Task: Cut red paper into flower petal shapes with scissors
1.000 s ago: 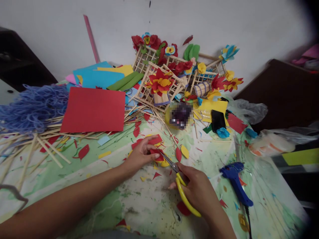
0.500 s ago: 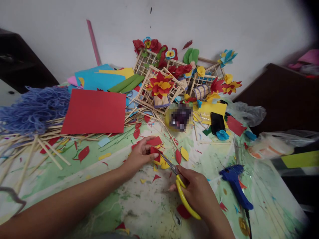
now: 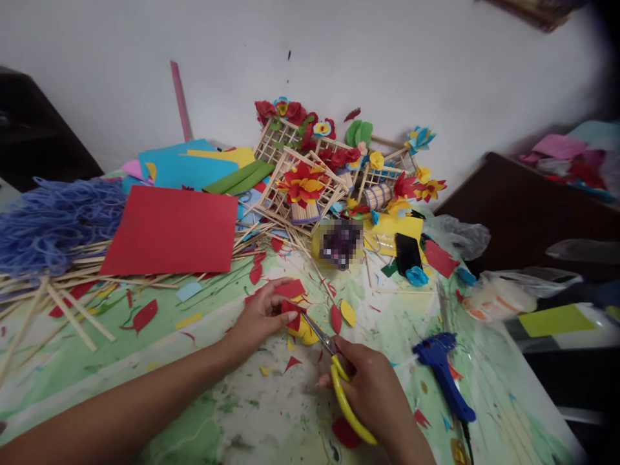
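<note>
My left hand (image 3: 266,313) pinches a small piece of red paper (image 3: 289,316) above the middle of the table. Yellow-handled scissors (image 3: 346,403) are gripped in my right hand (image 3: 365,381), their blades pointing up and left to the edge of that red piece. Under and beside the paper lie yellow petal shapes (image 3: 307,334) and another red strip (image 3: 290,289). A red petal (image 3: 336,319) and a yellow petal (image 3: 347,313) rest just right of the blades.
A red sheet (image 3: 172,229), blue rubber bands (image 3: 58,223) and thin sticks (image 3: 72,316) occupy the left. Stick frames with paper flowers (image 3: 303,184) stand at the back. To the right are a phone (image 3: 407,253) and a blue glue gun (image 3: 445,374).
The camera view has shifted, so the table items appear lower and mostly farther left. Both hands keep their holds on the red paper and scissors.
</note>
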The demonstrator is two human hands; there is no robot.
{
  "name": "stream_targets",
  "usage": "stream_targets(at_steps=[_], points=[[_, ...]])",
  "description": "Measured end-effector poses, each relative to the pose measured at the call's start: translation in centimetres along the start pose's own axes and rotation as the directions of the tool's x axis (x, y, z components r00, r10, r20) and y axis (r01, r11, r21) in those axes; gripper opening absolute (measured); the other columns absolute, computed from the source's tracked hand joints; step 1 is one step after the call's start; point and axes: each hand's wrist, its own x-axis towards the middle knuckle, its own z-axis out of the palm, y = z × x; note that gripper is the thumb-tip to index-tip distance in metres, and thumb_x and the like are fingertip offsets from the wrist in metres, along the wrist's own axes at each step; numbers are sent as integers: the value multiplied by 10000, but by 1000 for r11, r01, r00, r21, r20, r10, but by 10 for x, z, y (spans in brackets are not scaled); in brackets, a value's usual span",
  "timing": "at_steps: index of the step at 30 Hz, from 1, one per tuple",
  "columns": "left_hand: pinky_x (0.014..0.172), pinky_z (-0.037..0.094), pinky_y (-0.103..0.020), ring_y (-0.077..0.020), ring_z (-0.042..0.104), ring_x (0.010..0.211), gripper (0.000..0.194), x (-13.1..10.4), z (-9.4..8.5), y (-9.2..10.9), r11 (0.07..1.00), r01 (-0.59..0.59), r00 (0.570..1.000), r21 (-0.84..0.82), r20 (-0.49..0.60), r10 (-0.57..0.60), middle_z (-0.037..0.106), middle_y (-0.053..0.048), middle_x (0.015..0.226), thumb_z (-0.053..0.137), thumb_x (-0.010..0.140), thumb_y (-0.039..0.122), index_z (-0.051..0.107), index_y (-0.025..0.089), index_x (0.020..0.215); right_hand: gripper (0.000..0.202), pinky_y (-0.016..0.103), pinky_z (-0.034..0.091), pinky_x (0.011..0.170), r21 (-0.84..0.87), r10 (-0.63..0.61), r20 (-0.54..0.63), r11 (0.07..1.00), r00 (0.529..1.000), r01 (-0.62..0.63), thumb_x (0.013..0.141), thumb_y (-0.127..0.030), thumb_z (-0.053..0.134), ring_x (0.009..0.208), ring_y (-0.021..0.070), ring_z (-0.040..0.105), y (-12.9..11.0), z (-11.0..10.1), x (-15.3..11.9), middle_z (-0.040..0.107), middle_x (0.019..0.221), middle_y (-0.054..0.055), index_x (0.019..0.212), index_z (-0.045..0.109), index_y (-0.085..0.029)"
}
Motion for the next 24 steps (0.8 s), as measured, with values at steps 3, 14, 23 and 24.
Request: stream_targets(at_steps=[3,14,23,24], points=[[587,435,-223,-152,625,706,673,0,-1,0,1000,-2,1000,21,8,2,668,2,793,727,654,283,404,204,1239,143,220,320,550,-7,-6,-8,1000,1000,6,773,-344,554,633,150,546,-1,1,0,648,721,-16,852,616,-242],[602,416,-229,-139,598,684,695,2,-5,-6,997,-45,998,59,48,42,646,5,777,727,649,283,388,179,1246,177,219,322,548,-46,-19,-42,999,999,17,771,-364,572,644,150,564,-6,3,0,669,753,2,867,629,-227],[598,428,-250,-164,614,667,676,1,-4,-5,998,-56,998,6,19,56,634,12,720,737,641,322,414,179,1218,275,232,345,601,-209,91,-134,971,987,-118,791,-352,544,744,186,623,-6,-1,0,701,839,42,1018,634,-226],[608,432,-251,-162,615,665,673,2,-4,-4,998,-61,998,-11,5,61,629,19,704,741,636,326,419,176,1208,291,237,346,609,-262,112,-130,955,985,-143,789,-323,536,766,194,632,-6,-3,1,706,851,51,1047,628,-223]])
